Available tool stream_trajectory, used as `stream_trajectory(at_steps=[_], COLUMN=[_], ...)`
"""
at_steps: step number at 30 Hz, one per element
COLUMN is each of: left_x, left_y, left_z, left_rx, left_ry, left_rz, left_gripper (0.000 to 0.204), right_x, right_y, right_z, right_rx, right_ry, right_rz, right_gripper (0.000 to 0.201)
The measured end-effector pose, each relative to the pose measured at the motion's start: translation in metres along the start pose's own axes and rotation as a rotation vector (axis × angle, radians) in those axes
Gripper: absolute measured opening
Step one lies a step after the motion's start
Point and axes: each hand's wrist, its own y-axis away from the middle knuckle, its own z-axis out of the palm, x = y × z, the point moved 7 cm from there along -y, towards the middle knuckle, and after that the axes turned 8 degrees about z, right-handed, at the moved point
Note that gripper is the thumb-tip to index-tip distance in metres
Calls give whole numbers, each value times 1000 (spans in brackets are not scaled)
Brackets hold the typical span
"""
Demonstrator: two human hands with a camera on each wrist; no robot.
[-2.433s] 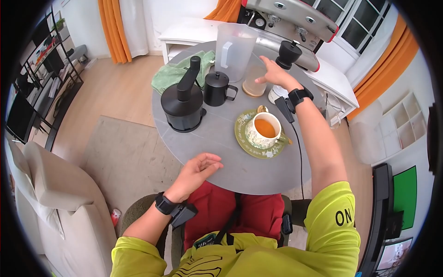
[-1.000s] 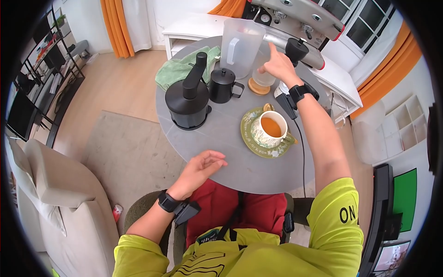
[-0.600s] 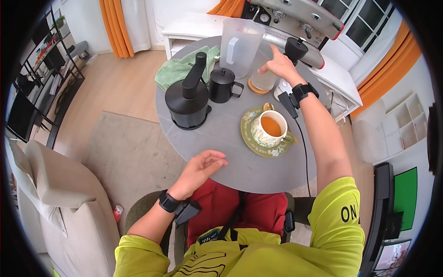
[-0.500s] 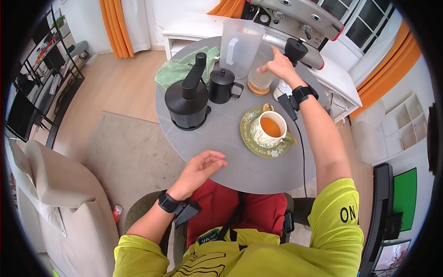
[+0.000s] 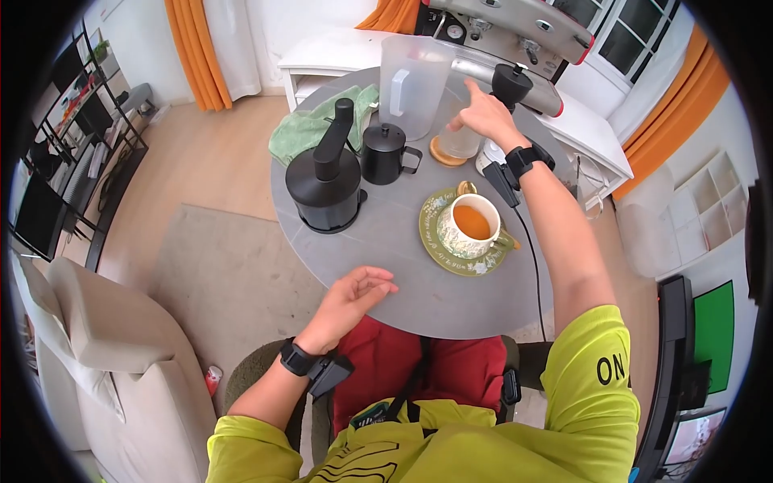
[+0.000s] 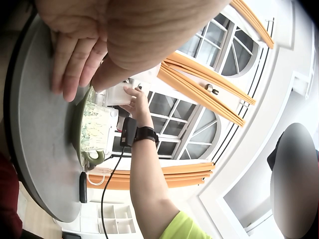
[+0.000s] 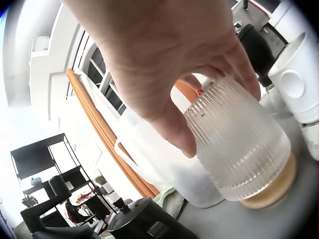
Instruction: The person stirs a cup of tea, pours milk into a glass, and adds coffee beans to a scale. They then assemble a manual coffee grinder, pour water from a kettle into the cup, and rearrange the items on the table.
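My right hand (image 5: 487, 117) grips the upper part of a ribbed clear glass (image 7: 234, 144), thumb on one side and fingers on the other in the right wrist view. Below the glass a round wooden coaster (image 7: 279, 189) shows at its lower end, sticking out to one side. Over the near edge of the grey table (image 5: 386, 310) my left hand (image 5: 350, 298) holds nothing, its fingers loosely bent. Between the hands stands a patterned teacup (image 5: 459, 237) with an orange-brown drink, on a green saucer (image 5: 431, 233).
Left of the glass are a translucent pitcher (image 5: 415, 88), a lidded black jug (image 5: 382, 153), a black pot (image 5: 322, 189) and a green cloth (image 5: 294, 133). A black-topped grinder (image 5: 510, 84) stands behind the right hand. A black cable (image 5: 533, 258) hangs from the right wrist.
In the earliest frame my right hand's fingers were spread over the glass; now they grip it. The glass has shifted slightly over the coaster. My left hand has stayed near the table edge.
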Motion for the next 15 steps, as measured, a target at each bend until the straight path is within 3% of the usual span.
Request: stream_trajectory(at_steps=[5, 8, 10, 15], left_x=[2, 1, 2, 0], left_y=[0, 1, 1, 1], left_z=[1, 1, 1, 0], left_rx=[-6, -5, -7, -10], left_ry=[-18, -19, -10, -25], left_rz=[3, 5, 5, -7], left_gripper=[22, 23, 23, 23], right_x=[1, 0, 4, 10], right_y=[2, 3, -2, -5], right_z=[-2, 2, 4, 10], right_rx=[43, -31, 88, 73], right_ry=[-119, -16, -21, -35], right_rz=[14, 38, 6, 20], right_gripper=[102, 103, 99, 97])
